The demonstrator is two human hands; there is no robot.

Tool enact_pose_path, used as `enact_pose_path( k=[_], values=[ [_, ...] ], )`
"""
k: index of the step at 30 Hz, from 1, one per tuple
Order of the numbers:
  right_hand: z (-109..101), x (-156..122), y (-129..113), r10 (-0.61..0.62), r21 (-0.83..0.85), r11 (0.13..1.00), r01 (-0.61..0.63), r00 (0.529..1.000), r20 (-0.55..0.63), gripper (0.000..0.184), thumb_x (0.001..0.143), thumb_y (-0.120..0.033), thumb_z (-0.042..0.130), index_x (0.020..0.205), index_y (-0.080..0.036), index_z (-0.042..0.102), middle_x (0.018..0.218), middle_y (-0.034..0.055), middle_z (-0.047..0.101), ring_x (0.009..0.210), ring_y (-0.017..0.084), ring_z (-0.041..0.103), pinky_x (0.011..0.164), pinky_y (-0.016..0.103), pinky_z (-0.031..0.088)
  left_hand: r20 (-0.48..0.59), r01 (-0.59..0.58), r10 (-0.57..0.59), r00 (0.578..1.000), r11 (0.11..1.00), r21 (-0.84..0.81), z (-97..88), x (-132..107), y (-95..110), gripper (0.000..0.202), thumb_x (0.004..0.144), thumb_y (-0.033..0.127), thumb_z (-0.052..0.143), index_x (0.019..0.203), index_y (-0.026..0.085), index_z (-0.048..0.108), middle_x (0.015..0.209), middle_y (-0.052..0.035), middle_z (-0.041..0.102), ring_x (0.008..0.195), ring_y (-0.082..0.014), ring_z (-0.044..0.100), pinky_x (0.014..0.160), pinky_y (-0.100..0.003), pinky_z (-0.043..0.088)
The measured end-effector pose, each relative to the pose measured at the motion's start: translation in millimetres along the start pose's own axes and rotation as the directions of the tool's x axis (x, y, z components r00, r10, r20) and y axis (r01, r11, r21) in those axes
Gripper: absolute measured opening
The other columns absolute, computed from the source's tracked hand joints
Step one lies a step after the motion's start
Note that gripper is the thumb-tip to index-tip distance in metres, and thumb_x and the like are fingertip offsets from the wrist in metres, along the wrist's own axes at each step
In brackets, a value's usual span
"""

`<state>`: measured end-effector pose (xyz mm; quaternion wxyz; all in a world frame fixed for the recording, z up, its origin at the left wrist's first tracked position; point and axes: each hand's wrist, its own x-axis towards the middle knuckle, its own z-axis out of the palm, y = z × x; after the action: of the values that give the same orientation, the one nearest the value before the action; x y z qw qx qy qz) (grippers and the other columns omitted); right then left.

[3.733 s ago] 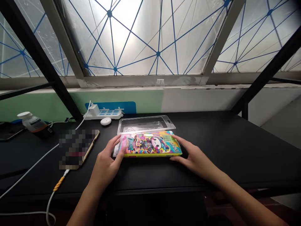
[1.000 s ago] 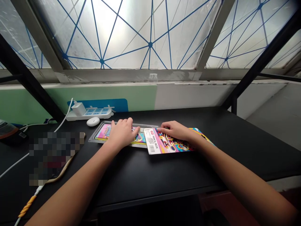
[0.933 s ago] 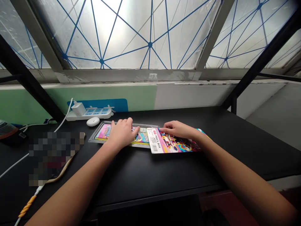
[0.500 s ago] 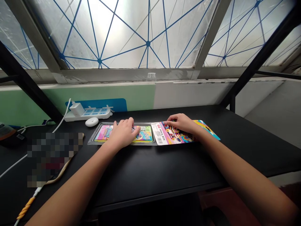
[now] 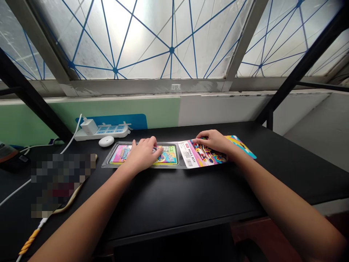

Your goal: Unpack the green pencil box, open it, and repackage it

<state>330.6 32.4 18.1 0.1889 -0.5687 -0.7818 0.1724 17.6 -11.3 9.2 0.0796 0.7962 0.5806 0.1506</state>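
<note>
A colourful pencil box lies flat inside a clear plastic tray on the black table. My left hand rests palm down on the box, fingers spread. To the right lies a printed card insert labelled "PENCIL BOX", its left end at the tray's right edge. My right hand lies on top of the card, fingers bent and pressing it down.
A white power strip with a charger plugged in sits at the back left by the wall, a small white oval object beside it. A blurred-out flat object and white cables lie at the left. Black frame bars stand on both sides.
Earlier both hands held the packaged box at the table's front. Now the box lies in the tray further back, and my right hand has slid the card to the right, off the box.
</note>
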Motion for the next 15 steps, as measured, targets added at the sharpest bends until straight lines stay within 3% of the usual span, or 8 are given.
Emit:
enact_pose_path(
  k=[6, 11, 15],
  values=[
    [19, -5, -23, 0.046, 0.016, 0.999, -0.045, 0.998, -0.033, 0.038, 0.083, -0.061, 0.061, 0.081, -0.024, 0.073, 0.084, 0.002, 0.074, 0.076, 0.02, 0.064, 0.064, 0.03, 0.042, -0.006, 0.029, -0.029, 1.0, 0.997, -0.075, -1.3, -1, 7, 0.022, 0.092, 0.047, 0.047, 0.092, 0.025, 0.053, 0.11, -0.0076, 0.068, 0.114, -0.0321, 0.056, 0.111, -0.067, 0.019],
    [37, -6, -49, 0.051, 0.058, 0.997, -0.05, 0.999, -0.013, 0.038, 0.087, -0.059, 0.057, 0.082, -0.024, 0.071, 0.084, 0.0026, 0.074, 0.076, 0.02, 0.064, 0.063, 0.029, 0.042, -0.047, 0.006, -0.022, 0.999, 0.951, -0.308, 1.3, -8, 39, 0.021, 0.095, 0.045, 0.047, 0.1, 0.026, 0.056, 0.116, -0.0037, 0.068, 0.118, -0.0292, 0.056, 0.115, -0.063, 0.015],
    [39, -4, -54, 0.039, 0.074, 0.996, -0.041, 0.999, 0.03, 0.04, 0.087, -0.061, 0.055, 0.083, -0.024, 0.07, 0.084, 0.0027, 0.074, 0.075, 0.02, 0.064, 0.062, 0.029, 0.042, -0.076, -0.104, 0.076, 0.994, 0.862, -0.495, -2.4, -15, 51, 0.027, 0.095, 0.048, 0.049, 0.11, 0.028, 0.059, 0.132, -0.0044, 0.062, 0.123, -0.0278, 0.054, 0.107, -0.048, 0.038]
  ],
)
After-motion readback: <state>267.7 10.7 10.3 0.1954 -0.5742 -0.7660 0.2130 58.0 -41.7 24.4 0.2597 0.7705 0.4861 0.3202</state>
